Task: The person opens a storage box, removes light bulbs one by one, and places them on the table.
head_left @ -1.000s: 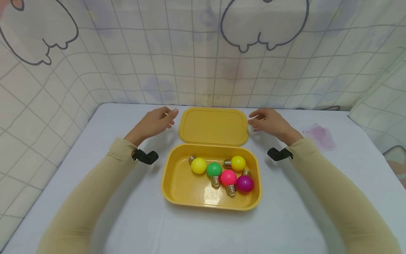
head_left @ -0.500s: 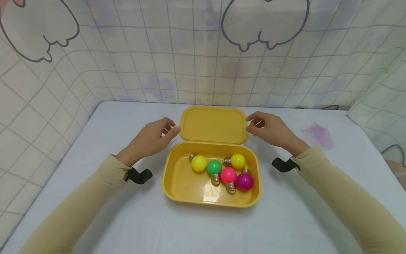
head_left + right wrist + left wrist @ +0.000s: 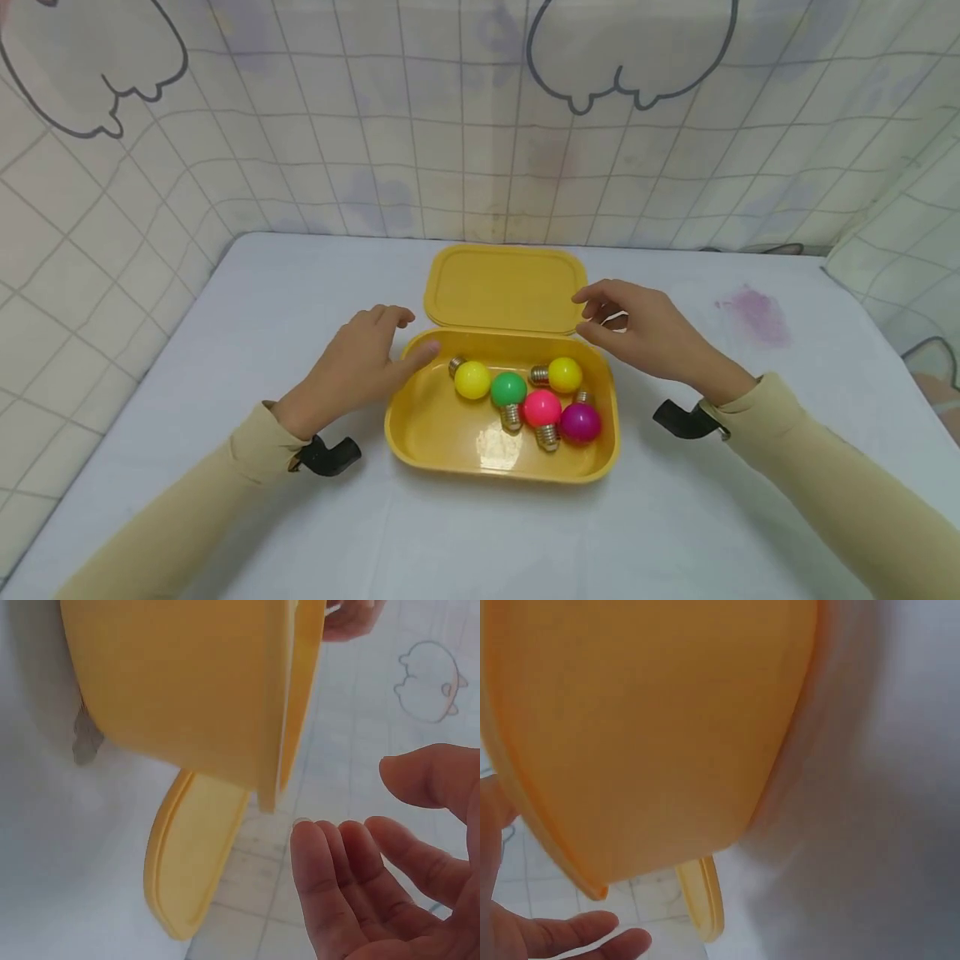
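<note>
White tabletop point(image 3: 480, 542): spreads nearest, bare cloth in front of everything else.
Yellow box point(image 3: 431, 433): stands uncovered and level between both hands, long axis running left to right.
Inside the box: two yellow bulbs point(image 3: 472, 381), a green bulb point(image 3: 508, 389), a pink bulb point(image 3: 542, 408) and a purple bulb point(image 3: 581, 423), mostly in the right half.
Left hand point(image 3: 356, 367): fingers and thumb well apart, gripping nothing; thumb over the far left rim, contact unclear. It looks the nearer hand; the box lies rightward and personward of it.
Right hand point(image 3: 652, 329): fingers loosely bent, holding nothing; the box lies leftward and personward, apart from it.
Yellow lid point(image 3: 506, 287): flat just beyond the box, right fingertips close to its edge.
Gridded backdrop point(image 3: 480, 150): hangs farthest.
</note>
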{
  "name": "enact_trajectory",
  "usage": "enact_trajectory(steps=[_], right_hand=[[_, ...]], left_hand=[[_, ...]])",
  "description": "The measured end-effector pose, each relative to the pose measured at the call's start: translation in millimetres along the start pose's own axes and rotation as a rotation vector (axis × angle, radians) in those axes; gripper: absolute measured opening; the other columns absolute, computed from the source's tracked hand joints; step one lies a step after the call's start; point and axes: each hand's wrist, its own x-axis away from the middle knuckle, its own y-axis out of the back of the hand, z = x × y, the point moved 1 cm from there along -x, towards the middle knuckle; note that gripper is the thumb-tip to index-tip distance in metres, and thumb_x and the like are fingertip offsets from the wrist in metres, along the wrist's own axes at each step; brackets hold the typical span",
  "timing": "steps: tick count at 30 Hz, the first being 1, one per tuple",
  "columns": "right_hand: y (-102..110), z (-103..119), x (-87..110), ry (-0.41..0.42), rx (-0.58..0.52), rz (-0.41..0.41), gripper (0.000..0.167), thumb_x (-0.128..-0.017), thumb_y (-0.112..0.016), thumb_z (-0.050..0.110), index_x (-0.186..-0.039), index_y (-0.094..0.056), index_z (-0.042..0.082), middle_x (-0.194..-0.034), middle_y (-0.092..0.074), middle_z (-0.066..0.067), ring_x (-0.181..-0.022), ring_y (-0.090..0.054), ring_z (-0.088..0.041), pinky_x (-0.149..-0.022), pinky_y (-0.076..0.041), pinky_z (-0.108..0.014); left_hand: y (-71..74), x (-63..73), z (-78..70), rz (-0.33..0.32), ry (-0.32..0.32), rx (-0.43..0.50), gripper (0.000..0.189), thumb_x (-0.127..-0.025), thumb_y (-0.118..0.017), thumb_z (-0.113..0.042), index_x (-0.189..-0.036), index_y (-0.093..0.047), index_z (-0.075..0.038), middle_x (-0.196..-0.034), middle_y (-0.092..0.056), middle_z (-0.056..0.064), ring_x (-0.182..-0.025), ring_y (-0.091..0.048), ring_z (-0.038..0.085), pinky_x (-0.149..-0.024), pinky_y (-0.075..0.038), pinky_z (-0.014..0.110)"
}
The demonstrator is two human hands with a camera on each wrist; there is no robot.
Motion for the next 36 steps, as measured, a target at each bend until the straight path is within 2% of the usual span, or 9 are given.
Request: enact_trajectory(steps=[4, 11, 18, 21, 24, 29, 36], right_hand=[[-6.3, 6.9, 8.9, 0.053, 0.012, 0.017, 0.036, -0.095, -0.073, 0.017, -0.128, -0.064, 0.009, -0.106, -0.068, -0.004, -0.101, -0.067, -0.018, -0.09, -0.062, -0.04], [-19.6, 20.0, 20.6, 0.1, -0.028, 0.061, 0.039, -0.093, -0.075, 0.014, -0.129, -0.064, 0.007, -0.105, -0.067, -0.002, -0.099, -0.066, -0.015, -0.089, -0.062, -0.036], [-34.4, 28.3, 24.8, 0.141, -0.077, 0.083, 0.04, -0.092, -0.076, 0.015, -0.129, -0.064, 0.008, -0.11, -0.071, -0.004, -0.098, -0.066, -0.012, -0.088, -0.06, -0.031], [-40.0, 30.5, 25.1, 0.148, -0.089, 0.085, 0.041, -0.09, -0.077, 0.015, -0.128, -0.064, 0.008, -0.11, -0.072, -0.003, -0.097, -0.066, -0.011, -0.086, -0.059, -0.029], [-44.6, 30.9, 25.2, 0.155, -0.11, 0.085, 0.04, -0.089, -0.077, 0.013, -0.127, -0.064, 0.007, -0.107, -0.071, -0.003, -0.095, -0.066, -0.012, -0.083, -0.059, -0.029], [-50.4, 30.5, 24.8, 0.155, -0.122, 0.088, 0.039, -0.089, -0.078, 0.015, -0.125, -0.065, 0.006, -0.104, -0.068, -0.003, -0.093, -0.066, -0.012, -0.083, -0.061, -0.032], [-53.7, 30.2, 24.9, 0.166, -0.079, 0.085, 0.04, -0.089, -0.08, 0.018, -0.124, -0.065, 0.007, -0.105, -0.069, -0.003, -0.093, -0.064, -0.012, -0.083, -0.059, -0.033]], left_hand=[[-6.7, 6.2, -3.0, -0.007, 0.012, -0.051, 0.08, -0.098, -0.053, -0.066, -0.138, -0.054, 0.002, -0.135, -0.063, 0.023, -0.118, -0.061, 0.042, -0.103, -0.049, 0.057], [-14.3, 12.7, -5.0, -0.007, 0.025, -0.13, 0.081, -0.103, -0.036, -0.066, -0.145, -0.048, 0.002, -0.142, -0.058, 0.022, -0.134, -0.053, 0.045, -0.107, -0.043, 0.062], [-18.9, 16.3, -7.6, -0.039, 0.016, -0.216, 0.082, -0.105, -0.033, -0.064, -0.143, -0.05, 0.006, -0.143, -0.057, 0.025, -0.138, -0.049, 0.044, -0.111, -0.04, 0.063], [-20.1, 17.7, -8.7, -0.059, -0.006, -0.255, 0.078, -0.105, -0.035, -0.062, -0.137, -0.055, 0.006, -0.134, -0.061, 0.025, -0.131, -0.053, 0.044, -0.109, -0.041, 0.061], [-21.0, 18.8, -10.5, -0.081, -0.037, -0.302, 0.072, -0.104, -0.038, -0.061, -0.124, -0.06, 0.005, -0.116, -0.064, 0.022, -0.115, -0.057, 0.041, -0.103, -0.043, 0.056], [-21.7, 20.1, -13.1, -0.142, -0.094, -0.381, 0.063, -0.103, -0.046, -0.059, -0.101, -0.061, 0.002, -0.089, -0.059, 0.014, -0.091, -0.055, 0.034, -0.096, -0.044, 0.049], [-23.3, 22.5, -16.0, -0.206, -0.119, -0.438, 0.054, -0.102, -0.051, -0.053, -0.091, -0.057, 0.0, -0.079, -0.053, 0.011, -0.081, -0.051, 0.031, -0.086, -0.046, 0.045]])
